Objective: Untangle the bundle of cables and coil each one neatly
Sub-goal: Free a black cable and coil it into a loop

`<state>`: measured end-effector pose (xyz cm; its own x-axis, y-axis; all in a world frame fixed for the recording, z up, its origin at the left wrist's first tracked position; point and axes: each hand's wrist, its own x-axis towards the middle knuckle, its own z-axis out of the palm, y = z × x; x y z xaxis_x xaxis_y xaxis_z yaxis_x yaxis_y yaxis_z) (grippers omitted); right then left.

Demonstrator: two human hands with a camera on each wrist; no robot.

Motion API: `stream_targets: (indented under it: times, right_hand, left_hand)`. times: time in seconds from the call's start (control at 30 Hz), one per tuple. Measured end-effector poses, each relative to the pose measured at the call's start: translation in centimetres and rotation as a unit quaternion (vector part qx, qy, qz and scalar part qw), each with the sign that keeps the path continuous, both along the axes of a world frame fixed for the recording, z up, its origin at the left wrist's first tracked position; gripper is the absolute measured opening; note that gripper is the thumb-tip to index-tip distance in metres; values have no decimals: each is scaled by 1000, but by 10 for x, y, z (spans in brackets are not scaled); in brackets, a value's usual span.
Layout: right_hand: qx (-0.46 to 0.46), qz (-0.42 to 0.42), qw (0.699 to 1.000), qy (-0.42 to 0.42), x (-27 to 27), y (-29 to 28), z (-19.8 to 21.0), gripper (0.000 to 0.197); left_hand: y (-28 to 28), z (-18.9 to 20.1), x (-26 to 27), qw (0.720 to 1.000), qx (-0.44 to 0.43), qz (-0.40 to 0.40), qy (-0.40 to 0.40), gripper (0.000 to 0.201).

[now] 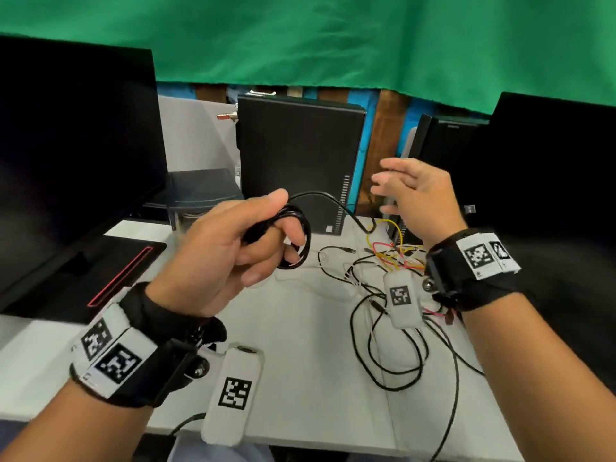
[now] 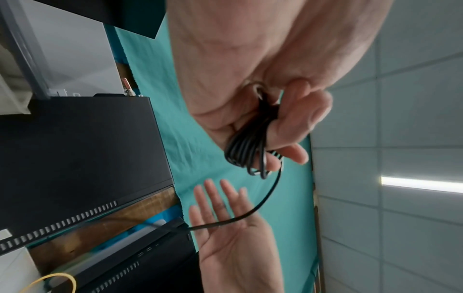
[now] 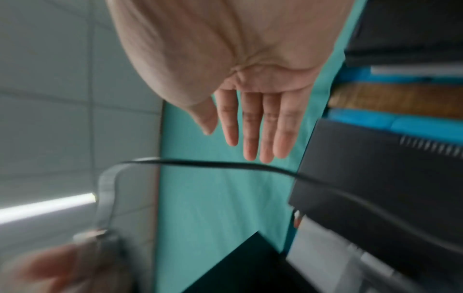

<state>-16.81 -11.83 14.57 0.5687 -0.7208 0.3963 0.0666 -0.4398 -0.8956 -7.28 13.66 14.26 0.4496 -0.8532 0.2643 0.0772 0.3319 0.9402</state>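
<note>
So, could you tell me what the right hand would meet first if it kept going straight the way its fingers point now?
Probably the loose black cable running from the left hand's coil: in the right wrist view it crosses just beyond the right hand's straight fingers. Depth is unclear; the hand might pass it.

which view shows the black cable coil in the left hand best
The left wrist view: the black cable coil is close and sharp, looped round the left hand's fingers. The head view shows it smaller, partly behind the fingers. The right wrist view shows only its loose strand and a blur.
</note>
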Motion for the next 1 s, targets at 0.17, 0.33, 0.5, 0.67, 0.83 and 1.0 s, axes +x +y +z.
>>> stream_targets:
  times: [0.17,0.33,0.5,0.67,0.83,1.0]
  right_hand:
    - [64,192,978,-53,-3,78,7,27]
    - [80,235,964,-95,5,101,-18,21]
    - [183,136,971,-76,11,87,-53,21]
    - [41,187,978,84,2,113,-98,16]
    - [-35,219,969,105,-28,124,-99,17]
    - [-65,278,952,106,-60,134,-79,16]
  left_hand:
    - [-3,-2,2,999,-12,33,16,43]
    - [-11,-8,12,994,1,62,90,45]
    - [-14,-8,14,986,-25,32,161,46]
    - [-20,-16,20,982,-65,77,159,44]
    - [-29,-34,26,986,-32,163,2,40]
    - [-39,-51,10,950,49,165,-262,51]
